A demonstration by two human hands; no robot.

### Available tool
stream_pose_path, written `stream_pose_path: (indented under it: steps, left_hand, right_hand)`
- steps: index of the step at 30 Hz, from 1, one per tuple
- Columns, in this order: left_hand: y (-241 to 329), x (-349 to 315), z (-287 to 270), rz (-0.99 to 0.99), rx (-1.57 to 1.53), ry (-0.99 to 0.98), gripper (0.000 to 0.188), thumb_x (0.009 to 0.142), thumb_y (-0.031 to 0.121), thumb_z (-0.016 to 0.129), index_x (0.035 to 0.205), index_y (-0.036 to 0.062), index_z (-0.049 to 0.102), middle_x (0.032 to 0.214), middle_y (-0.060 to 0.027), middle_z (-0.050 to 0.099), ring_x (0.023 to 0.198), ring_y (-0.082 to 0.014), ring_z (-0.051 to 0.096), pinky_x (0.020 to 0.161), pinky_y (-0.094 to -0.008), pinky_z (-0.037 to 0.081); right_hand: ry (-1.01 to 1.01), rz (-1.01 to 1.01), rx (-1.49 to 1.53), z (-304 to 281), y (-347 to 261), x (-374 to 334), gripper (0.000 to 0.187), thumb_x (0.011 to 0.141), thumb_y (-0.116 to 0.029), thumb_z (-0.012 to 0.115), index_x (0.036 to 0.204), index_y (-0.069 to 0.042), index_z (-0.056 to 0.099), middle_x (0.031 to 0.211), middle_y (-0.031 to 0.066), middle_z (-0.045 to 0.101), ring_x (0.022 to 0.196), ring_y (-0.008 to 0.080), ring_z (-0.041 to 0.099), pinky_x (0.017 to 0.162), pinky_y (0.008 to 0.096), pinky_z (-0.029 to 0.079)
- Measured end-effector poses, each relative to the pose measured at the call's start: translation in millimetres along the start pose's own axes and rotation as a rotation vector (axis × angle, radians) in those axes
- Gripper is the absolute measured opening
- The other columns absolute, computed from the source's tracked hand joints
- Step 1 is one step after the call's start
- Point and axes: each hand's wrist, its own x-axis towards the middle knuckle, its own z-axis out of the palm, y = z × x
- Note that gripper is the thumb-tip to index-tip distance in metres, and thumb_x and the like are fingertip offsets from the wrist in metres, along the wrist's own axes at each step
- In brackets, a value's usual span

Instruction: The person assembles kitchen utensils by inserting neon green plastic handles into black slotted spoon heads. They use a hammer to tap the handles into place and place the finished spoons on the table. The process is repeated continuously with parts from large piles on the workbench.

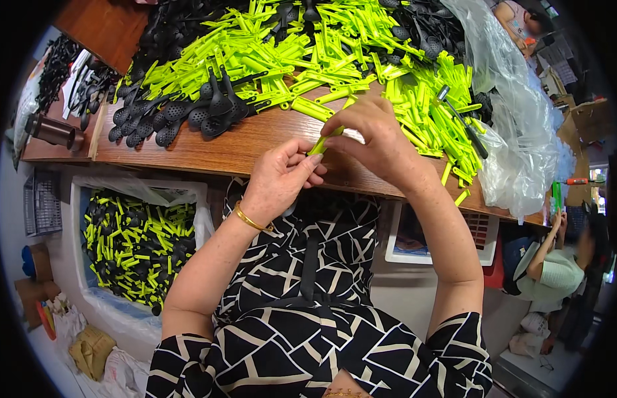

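Note:
My left hand is closed round a lime-green plastic handle, just in front of the table's near edge. Thumb and fingers of my right hand pinch its upper end from the right. Whether a black utensil head is joined to the lower end cannot be seen, as my left fingers cover it. Beyond my hands, a big heap of loose lime-green handles spreads over the wooden table. Black slotted spoons and ladles lie at the heap's left front.
Below the table at left, a plastic-lined white bin holds many green-handled black utensils. A black-handled tool lies on the right side of the heap. Clear plastic sheeting hangs over the table's right end. Another person works at far right.

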Motion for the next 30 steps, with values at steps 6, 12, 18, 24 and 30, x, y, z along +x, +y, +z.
stream_pose_path:
  steps: [6, 12, 18, 24, 30]
  left_hand:
    - [-14, -32, -4, -0.023, 0.019, 0.081, 0.019, 0.11, 0.017, 0.061, 0.119, 0.0001, 0.064, 0.098, -0.0114, 0.077, 0.081, -0.0128, 0.072, 0.073, -0.0246, 0.056]
    - [-29, -74, -42, -0.206, -0.2, 0.276, 0.019, 0.109, 0.017, 0.062, 0.12, 0.0018, 0.065, 0.097, -0.0125, 0.078, 0.076, -0.0132, 0.073, 0.067, -0.0236, 0.056]
    - [-46, -67, -45, -0.21, -0.232, 0.354, 0.031, 0.111, 0.03, 0.058, 0.121, 0.0008, 0.064, 0.097, -0.0147, 0.077, 0.073, -0.0155, 0.072, 0.068, -0.0292, 0.059]
    - [-41, -62, -42, -0.219, -0.265, 0.281, 0.046, 0.114, 0.037, 0.051, 0.112, -0.006, 0.068, 0.089, -0.0162, 0.077, 0.07, -0.0171, 0.072, 0.067, -0.0265, 0.058]
    - [-38, -63, -50, -0.208, -0.361, 0.156, 0.041, 0.113, 0.032, 0.054, 0.123, -0.0058, 0.067, 0.096, -0.0123, 0.076, 0.082, -0.0154, 0.073, 0.075, -0.0271, 0.059]
  right_hand:
    - [-0.067, 0.119, -0.343, -2, -11, -12, 0.054, 0.085, -0.042, 0.083, 0.133, -0.021, 0.069, 0.089, 0.0066, 0.076, 0.093, 0.0287, 0.072, 0.099, 0.0453, 0.048]
    - [0.383, 0.296, -0.532, -92, 126, -111, 0.027, 0.082, -0.019, 0.089, 0.105, -0.01, 0.079, 0.096, 0.0093, 0.078, 0.09, 0.03, 0.073, 0.081, 0.0448, 0.056]
    - [0.119, 0.589, -0.733, -109, 178, -188, 0.024, 0.088, -0.021, 0.08, 0.11, -0.01, 0.074, 0.11, 0.0107, 0.075, 0.107, 0.0323, 0.068, 0.093, 0.0488, 0.048]
    - [0.29, 0.394, -0.65, -109, 160, -169, 0.034, 0.092, -0.007, 0.077, 0.124, -0.008, 0.067, 0.107, 0.0131, 0.075, 0.099, 0.0323, 0.072, 0.088, 0.045, 0.052]
    - [0.265, 0.217, 0.056, -30, 25, -94, 0.042, 0.087, 0.012, 0.071, 0.125, -0.006, 0.074, 0.114, 0.0139, 0.078, 0.103, 0.0294, 0.075, 0.09, 0.0371, 0.059]
